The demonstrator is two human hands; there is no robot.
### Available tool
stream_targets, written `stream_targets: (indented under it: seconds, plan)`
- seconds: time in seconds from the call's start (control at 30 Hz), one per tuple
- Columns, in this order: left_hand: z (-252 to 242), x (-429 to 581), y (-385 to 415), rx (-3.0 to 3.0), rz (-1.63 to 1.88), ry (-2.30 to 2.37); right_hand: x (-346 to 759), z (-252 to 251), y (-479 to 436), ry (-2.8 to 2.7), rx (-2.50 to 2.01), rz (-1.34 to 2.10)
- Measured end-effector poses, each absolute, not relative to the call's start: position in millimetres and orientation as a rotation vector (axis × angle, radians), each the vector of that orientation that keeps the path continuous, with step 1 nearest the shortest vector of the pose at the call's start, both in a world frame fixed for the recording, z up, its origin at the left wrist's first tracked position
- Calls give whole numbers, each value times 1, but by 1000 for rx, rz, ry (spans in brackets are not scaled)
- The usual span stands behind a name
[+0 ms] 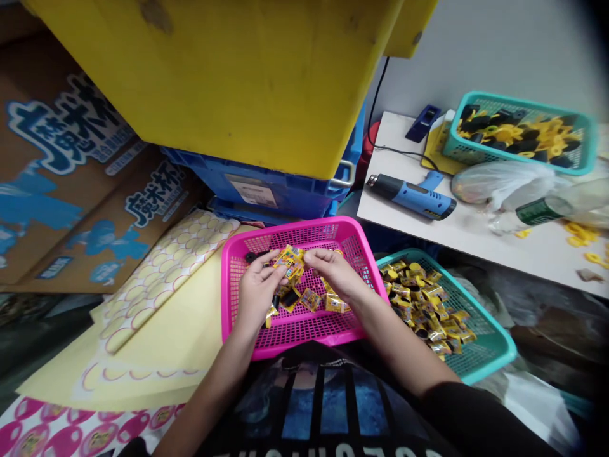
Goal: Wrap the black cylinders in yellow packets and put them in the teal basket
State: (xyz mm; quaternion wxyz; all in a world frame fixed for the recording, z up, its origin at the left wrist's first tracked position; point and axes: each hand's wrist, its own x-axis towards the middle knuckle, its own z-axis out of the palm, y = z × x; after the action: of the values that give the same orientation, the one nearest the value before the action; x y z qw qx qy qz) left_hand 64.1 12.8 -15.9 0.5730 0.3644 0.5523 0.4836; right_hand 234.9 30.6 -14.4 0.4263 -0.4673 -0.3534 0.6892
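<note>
My left hand point(258, 284) is closed in a pinch on a small yellow printed wrapper point(289, 260), held over the pink basket point(359, 254). At the wrapper's right edge, the thumb and forefinger of my right hand point(333, 271) are pressed together. Whether they grip the wrapper itself or a small part of it I cannot make out. Below the hands, several small yellow-wrapped pieces point(310, 299) and black parts lie on the basket's mesh floor. My hands partly hide the pieces in the middle.
To the right a teal basket point(495, 346) holds many yellow-wrapped pieces. On the white table point(480, 238) are a blue heat gun point(419, 198), a plastic bottle point(547, 209) and another teal basket point(523, 162). A yellow bin point(238, 82) overhangs ahead; cartons point(71, 209) and label sheets point(171, 336) lie left.
</note>
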Motion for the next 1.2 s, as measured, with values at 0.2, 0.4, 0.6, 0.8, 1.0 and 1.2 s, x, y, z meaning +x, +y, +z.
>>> stream_targets:
  seconds: [0.2, 0.4, 0.6, 0.8, 1.0, 1.2]
  plan:
    - [-20, 62, 11, 854, 1115, 1356, 235, -15, 36, -587, -1114, 1814]
    - [-20, 53, 16, 1064, 1058, 1488, 246, -12, 39, -785, -1195, 1781]
    - [-11, 67, 27, 947, 1135, 1161, 235, -15, 38, -1280, -1211, 1657]
    - [-12, 70, 27, 766, 1180, 1137, 215, -19, 34, -1380, -1367, 1412]
    - [-10, 51, 26, 853, 1076, 1245, 218, -21, 37, -1663, -1501, 1230]
    - [-17, 34, 26, 793, 1018, 1292, 213, -46, 30, -2663, -1331, 1093]
